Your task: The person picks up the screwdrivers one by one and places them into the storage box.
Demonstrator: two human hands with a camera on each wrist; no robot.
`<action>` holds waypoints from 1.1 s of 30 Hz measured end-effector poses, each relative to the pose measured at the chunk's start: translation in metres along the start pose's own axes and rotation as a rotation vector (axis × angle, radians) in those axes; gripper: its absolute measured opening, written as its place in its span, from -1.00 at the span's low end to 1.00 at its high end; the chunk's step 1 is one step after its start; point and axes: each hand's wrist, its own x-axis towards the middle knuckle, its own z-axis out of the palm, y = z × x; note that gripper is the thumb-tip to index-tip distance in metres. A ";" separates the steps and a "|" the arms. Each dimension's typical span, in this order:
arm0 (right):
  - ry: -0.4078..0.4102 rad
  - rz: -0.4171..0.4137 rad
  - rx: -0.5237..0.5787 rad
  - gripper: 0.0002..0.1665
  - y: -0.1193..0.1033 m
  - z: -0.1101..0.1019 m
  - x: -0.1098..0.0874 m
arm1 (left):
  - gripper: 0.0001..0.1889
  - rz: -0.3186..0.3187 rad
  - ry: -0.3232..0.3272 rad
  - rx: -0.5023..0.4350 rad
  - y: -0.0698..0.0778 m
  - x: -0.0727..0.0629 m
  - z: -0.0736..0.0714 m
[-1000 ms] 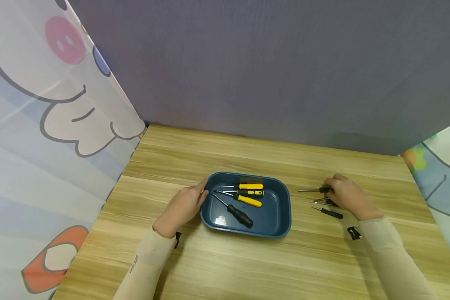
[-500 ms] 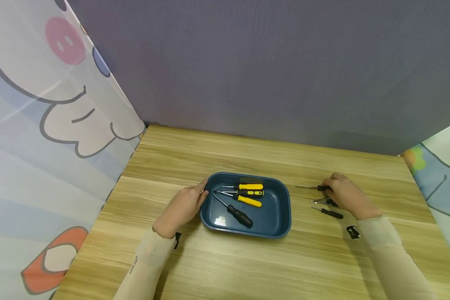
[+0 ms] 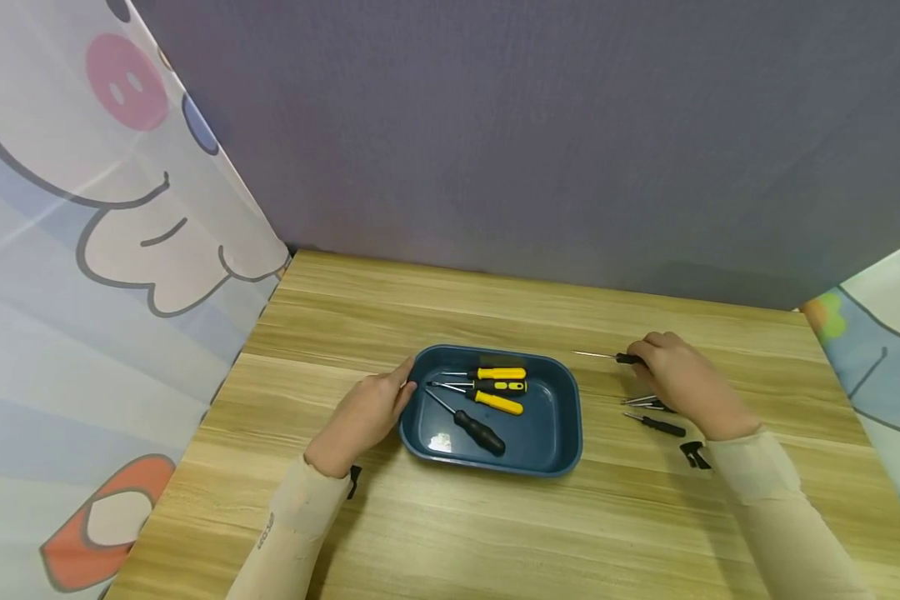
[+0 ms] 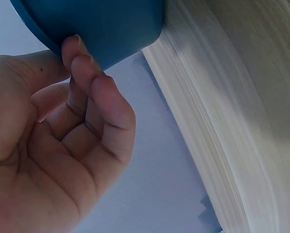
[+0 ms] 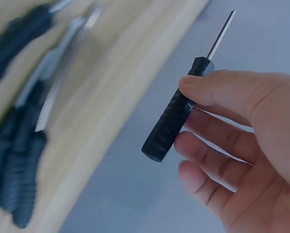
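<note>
My left hand (image 3: 363,417) grips the left rim of a dark blue plastic tray (image 3: 487,471), thumb over the edge; in the left wrist view its curled fingers (image 4: 113,107) lie against the outer wall. Inside lie a black screwdriver (image 3: 480,432), a black-and-yellow one (image 3: 501,387) and two yellow-handled ones. To the right, my right hand (image 3: 678,383) pinches a small screwdriver (image 5: 169,126) by its ribbed black handle, between thumb and fingers. Its thin metal shaft points left toward the tray in the head view and is raised off the table.
Several small black-handled screwdrivers (image 5: 18,165) lie on the wooden table (image 3: 495,542) below my right hand; one (image 3: 663,427) lies a little nearer. A grey panel (image 3: 532,167) stands along the back edge. Cartoon-printed curtains (image 3: 60,375) hang at the sides.
My right hand has lifted the small screwdriver off the table and moved it left and slightly away, toward the tray. My left hand and the tray have stayed put.
</note>
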 end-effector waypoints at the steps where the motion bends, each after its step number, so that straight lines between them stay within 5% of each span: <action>1: 0.004 -0.007 -0.004 -0.73 -0.003 -0.003 0.003 | -0.53 0.000 0.000 -0.001 0.000 0.000 0.000; 13: 0.036 -0.081 -0.038 -0.76 -0.052 -0.022 0.037 | -0.53 0.000 0.003 0.005 -0.001 0.000 0.001; 33: -0.069 -0.152 -0.019 -0.86 -0.114 -0.001 0.086 | -0.53 -0.002 0.008 0.006 0.000 0.000 0.001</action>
